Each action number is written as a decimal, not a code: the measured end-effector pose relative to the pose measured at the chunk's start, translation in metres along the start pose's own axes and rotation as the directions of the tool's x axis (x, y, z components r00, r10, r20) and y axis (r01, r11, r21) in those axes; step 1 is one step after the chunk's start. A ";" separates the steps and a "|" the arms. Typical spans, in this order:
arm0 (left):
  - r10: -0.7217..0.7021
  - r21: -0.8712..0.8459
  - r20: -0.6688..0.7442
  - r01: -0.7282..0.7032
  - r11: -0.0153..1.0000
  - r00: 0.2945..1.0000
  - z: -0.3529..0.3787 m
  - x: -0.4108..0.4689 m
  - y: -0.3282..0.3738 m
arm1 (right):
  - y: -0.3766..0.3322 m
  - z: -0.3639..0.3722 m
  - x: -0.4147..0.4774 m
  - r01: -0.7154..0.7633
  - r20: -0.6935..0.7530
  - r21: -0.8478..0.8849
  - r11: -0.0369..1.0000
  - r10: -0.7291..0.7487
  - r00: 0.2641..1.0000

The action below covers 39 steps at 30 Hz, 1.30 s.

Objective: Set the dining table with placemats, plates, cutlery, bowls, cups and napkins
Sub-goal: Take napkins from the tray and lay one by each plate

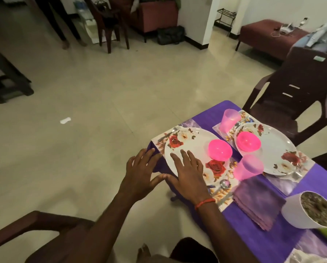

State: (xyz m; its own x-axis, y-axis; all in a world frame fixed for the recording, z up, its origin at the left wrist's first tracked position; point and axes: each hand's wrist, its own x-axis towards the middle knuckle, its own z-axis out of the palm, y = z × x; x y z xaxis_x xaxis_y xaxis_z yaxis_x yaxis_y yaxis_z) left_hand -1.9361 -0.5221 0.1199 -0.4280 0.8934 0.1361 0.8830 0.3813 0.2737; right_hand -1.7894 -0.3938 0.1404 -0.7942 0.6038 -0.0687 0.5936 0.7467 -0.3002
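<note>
At the table's near corner, we see both hands flat, fingers spread, gripping nothing. The right hand [189, 171] rests on the near plate [195, 137], the left hand [140, 173] at the purple cloth [208, 115] beside it. That plate carries the near pink bowl [220, 149], the far plate [274, 150] carries the far pink bowl [248, 141], and a white pot [299, 215] holds gravelly fill.

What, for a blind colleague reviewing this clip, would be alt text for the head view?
A person's open left hand and right hand spread over the corner of a purple table, the right hand above a floral plate holding a pink bowl. Beyond lie a second plate with its bowl, two pink cups and napkins.
</note>
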 end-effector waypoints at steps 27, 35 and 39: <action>-0.130 0.083 0.039 0.126 0.989 0.991 -0.027 0.123 -0.206 | -0.094 0.024 0.239 0.064 0.035 0.037 0.997 -0.065 0.997; -0.117 0.072 0.069 0.112 0.991 0.991 -0.024 0.182 -0.243 | -0.098 0.027 0.308 0.048 0.051 0.039 0.998 -0.050 0.997; -0.086 0.066 0.094 0.080 0.995 0.992 -0.025 0.215 -0.264 | -0.104 0.030 0.338 0.019 0.047 0.036 0.999 -0.021 0.999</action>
State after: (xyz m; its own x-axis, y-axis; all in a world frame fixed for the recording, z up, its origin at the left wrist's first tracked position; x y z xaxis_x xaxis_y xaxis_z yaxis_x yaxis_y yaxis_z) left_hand -2.2663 -0.4371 0.1006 -0.4824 0.8757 0.0219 0.8567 0.4665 0.2202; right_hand -2.1236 -0.2756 0.1194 -0.8116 0.5744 -0.1066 0.5732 0.7477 -0.3353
